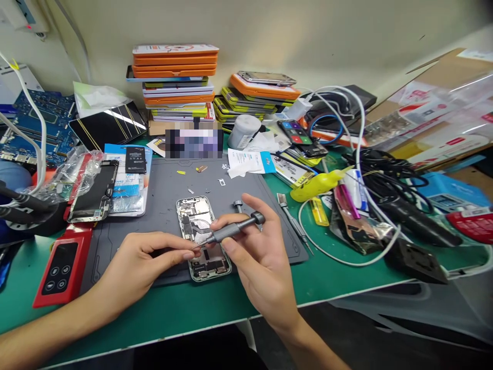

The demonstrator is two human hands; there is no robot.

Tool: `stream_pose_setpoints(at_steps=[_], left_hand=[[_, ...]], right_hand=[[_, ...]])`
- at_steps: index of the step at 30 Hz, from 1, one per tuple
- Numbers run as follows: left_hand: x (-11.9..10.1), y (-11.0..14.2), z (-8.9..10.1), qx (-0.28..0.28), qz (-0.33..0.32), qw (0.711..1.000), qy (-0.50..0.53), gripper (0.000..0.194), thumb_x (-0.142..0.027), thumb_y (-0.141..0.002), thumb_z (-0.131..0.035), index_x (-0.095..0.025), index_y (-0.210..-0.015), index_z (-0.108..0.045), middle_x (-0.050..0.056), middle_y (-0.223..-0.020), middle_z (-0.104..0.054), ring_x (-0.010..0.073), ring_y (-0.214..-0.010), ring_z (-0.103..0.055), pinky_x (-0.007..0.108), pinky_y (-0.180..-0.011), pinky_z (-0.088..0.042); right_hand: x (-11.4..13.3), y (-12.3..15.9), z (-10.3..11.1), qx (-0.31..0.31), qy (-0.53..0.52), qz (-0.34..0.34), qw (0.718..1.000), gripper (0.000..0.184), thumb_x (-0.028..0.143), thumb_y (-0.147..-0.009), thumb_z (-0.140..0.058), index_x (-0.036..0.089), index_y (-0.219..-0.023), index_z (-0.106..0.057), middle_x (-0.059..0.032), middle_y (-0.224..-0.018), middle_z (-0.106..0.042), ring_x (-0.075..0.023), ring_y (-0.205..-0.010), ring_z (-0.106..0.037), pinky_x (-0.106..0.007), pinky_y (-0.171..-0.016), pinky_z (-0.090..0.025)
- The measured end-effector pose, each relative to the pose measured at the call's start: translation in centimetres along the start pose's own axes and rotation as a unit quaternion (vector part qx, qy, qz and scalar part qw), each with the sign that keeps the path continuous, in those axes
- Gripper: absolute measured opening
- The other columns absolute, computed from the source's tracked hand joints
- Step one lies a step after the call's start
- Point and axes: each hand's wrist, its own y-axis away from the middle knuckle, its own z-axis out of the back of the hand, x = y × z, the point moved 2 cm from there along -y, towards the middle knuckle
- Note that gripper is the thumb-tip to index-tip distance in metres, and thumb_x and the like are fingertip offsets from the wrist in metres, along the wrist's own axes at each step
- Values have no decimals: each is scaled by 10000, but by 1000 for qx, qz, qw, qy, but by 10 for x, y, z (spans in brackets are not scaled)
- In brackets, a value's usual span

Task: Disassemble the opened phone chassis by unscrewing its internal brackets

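My right hand (265,262) holds a dark grey precision screwdriver (231,232) by its knurled handle, with the index finger raised past the end cap. My left hand (142,262) pinches the thin tip of the same screwdriver between thumb and index finger; whether a small part sits there is hidden. Below both hands lies an opened phone (208,262) with its inner parts bared, partly covered by fingers and tool. It rests on a grey work mat (162,200). Behind the right fingers the end of another grey tool (238,205) shows.
A removed phone screen (94,192) lies on a red device (63,267) at left. More screwdrivers (295,226) lie right of the phone. A SIM tray (222,182) is on the mat. Stacked boxes (175,69), a yellow bottle (318,186) and white cables (362,128) surround the mat.
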Motion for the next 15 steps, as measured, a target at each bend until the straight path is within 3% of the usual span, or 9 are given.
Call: stream_pose_setpoints(at_steps=[15], left_hand=[[-1,-1,0,19,3,1000,-5,120,-373,-894,-799,-318,-930,-899,-4,-959,-866,217,-911,-818,275,-876,-633]], right_hand=[[-1,1,1,7,-20,-31,999,522,181,-1040,-674,371,-1495,-502,-19,-1108,-747,-129,-942,-714,-267,-851,-690]])
